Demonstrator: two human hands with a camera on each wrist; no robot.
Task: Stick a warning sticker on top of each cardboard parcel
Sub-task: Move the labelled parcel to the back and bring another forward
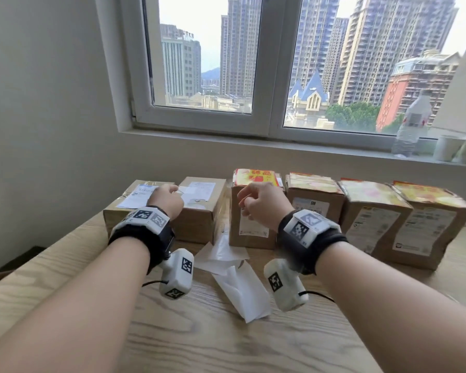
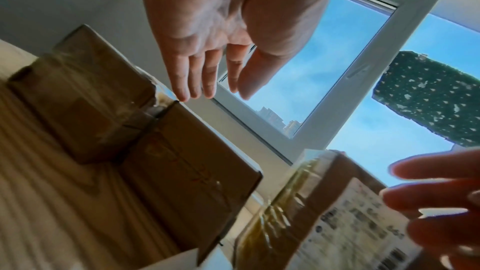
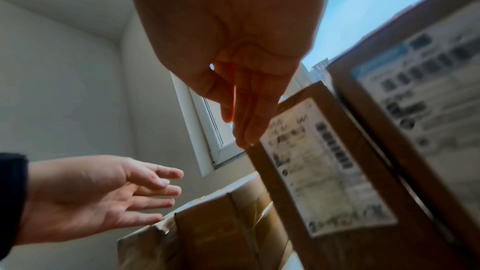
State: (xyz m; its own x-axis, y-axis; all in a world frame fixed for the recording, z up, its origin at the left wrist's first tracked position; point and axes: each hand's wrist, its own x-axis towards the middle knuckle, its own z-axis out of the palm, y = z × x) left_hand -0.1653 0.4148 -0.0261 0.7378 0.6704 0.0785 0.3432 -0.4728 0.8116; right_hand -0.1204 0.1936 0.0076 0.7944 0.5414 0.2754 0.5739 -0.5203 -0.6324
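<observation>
Several cardboard parcels stand in a row on the wooden table (image 1: pixel 226 343). The two on the left (image 1: pixel 116 219) (image 1: pixel 199 222) show only white shipping labels on top. The others, from the third parcel (image 1: pixel 253 238) rightward, carry yellow-and-red warning stickers (image 1: pixel 256 177) on their tops. My left hand (image 1: pixel 170 197) hovers above the gap between the two left parcels; its fingers (image 2: pixel 205 81) are straight and hold nothing. My right hand (image 1: pixel 256 203) floats in front of the third parcel's top edge, fingers (image 3: pixel 249 114) together and extended, also holding nothing.
Peeled white backing papers (image 1: pixel 237 275) lie on the table in front of the parcels. A water bottle (image 1: pixel 412 125) and paper cups (image 1: pixel 447 148) stand on the window sill at the back right. The wall runs close along the table's left side.
</observation>
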